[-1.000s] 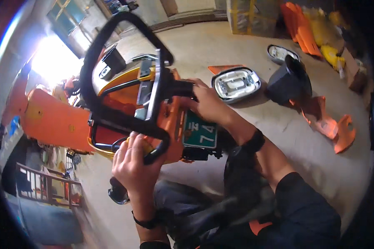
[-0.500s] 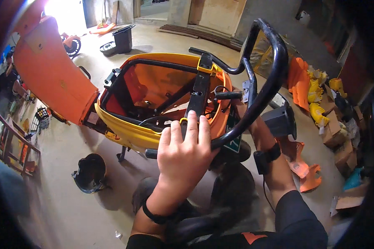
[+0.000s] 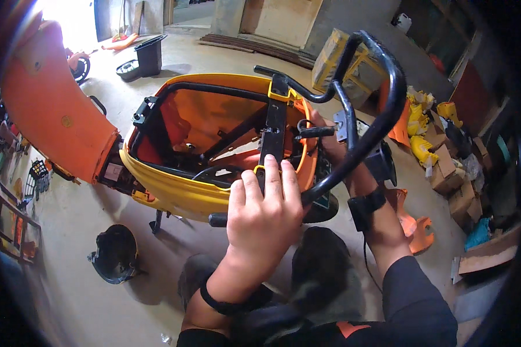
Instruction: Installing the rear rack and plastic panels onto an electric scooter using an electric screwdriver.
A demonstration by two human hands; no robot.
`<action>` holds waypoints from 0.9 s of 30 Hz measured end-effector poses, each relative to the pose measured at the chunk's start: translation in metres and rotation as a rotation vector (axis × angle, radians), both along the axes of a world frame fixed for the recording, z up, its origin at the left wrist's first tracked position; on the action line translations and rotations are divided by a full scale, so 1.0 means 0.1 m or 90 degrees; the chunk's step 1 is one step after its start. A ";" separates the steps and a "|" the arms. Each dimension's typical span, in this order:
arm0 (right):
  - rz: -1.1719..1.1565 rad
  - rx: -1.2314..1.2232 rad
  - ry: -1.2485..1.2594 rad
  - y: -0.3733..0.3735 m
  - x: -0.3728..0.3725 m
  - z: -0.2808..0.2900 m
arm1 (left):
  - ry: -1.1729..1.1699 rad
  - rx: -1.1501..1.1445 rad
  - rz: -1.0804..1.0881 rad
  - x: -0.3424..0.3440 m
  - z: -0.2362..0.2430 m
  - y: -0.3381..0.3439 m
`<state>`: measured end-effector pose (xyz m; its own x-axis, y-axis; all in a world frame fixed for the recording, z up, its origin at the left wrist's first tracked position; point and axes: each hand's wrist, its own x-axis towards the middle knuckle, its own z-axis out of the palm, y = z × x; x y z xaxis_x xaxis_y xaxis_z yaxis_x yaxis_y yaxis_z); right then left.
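My left hand (image 3: 263, 214) lies palm down on the rear of an orange and yellow scooter body (image 3: 179, 196). Its fingers are stretched out over the near end of a black metal crossbar (image 3: 274, 118). A bent black tubular grab rail (image 3: 395, 87) rises at the scooter's tail, and its near arm passes by my left hand. My right hand (image 3: 328, 141) reaches behind that rail, beside the orange tail edge and a small silver bracket (image 3: 341, 126). Rail and bodywork hide most of its fingers. Cables and frame tubes show inside the opened body.
An orange front panel (image 3: 58, 110) stands at the scooter's left end. On the floor are a black helmet-shaped shell (image 3: 114, 254) and, farther off, a black bin (image 3: 150, 56). Orange and yellow panels, cardboard boxes (image 3: 451, 173) and a yellow-framed crate (image 3: 333, 58) stand along the right.
The view has shifted, so the scooter and the floor items sit a little farther left. My left hand stays on the crossbar's end, and my right hand remains behind the rail.
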<state>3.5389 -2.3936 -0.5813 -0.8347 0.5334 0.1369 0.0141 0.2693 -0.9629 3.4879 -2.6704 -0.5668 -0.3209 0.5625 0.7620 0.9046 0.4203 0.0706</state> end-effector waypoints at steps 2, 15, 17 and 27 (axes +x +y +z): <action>-0.059 0.035 -0.045 -0.15 -0.05 0.17 | -0.007 -0.020 -0.009 0.01 0.03 -0.03; -0.129 0.026 -0.066 -0.48 -0.13 0.39 | -0.016 -0.017 -0.009 0.04 0.05 -0.03; -0.079 0.081 -0.019 -0.48 -0.13 0.41 | -0.005 -0.019 0.005 0.05 0.07 -0.04; -0.068 0.131 -0.230 0.18 -0.13 0.08 | 0.006 -0.040 0.024 0.08 0.11 -0.02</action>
<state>3.5257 -2.3756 -0.5730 -0.7906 0.6110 -0.0411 0.3785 0.4348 -0.8171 3.4956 -2.6725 -0.5563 -0.3356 0.5974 0.7284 0.8883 0.4580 0.0337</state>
